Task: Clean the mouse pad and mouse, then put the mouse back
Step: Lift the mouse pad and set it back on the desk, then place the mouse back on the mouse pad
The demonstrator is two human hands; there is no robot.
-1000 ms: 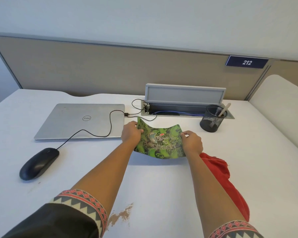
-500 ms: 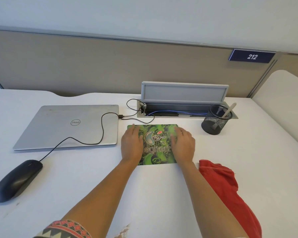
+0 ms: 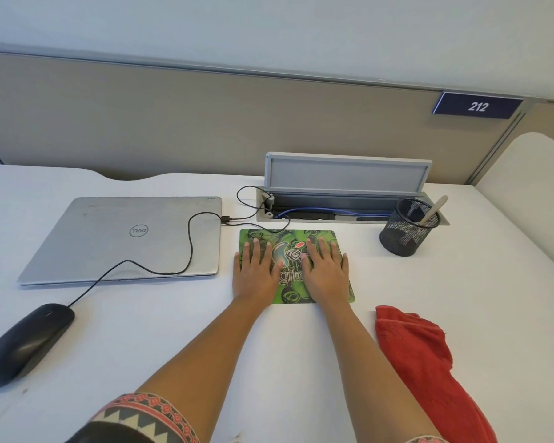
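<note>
A green patterned mouse pad (image 3: 290,238) lies flat on the white desk, right of the laptop. My left hand (image 3: 256,271) rests palm down on its left half, fingers spread. On the pad's right half my right hand (image 3: 325,271) lies the same way, flat and holding nothing. The black wired mouse (image 3: 24,342) sits at the desk's left front, well away from the pad, its cable running over the laptop. A red cloth (image 3: 426,359) lies crumpled on the desk just right of my right forearm.
A closed silver laptop (image 3: 122,239) lies left of the pad. Behind the pad is an open cable box (image 3: 346,190) with its grey lid up. A black mesh pen cup (image 3: 408,227) stands to the right. A beige partition closes off the back.
The pad was held curled up off the desk in both hands; now it lies flat and both hands press on top of it with fingers spread.
</note>
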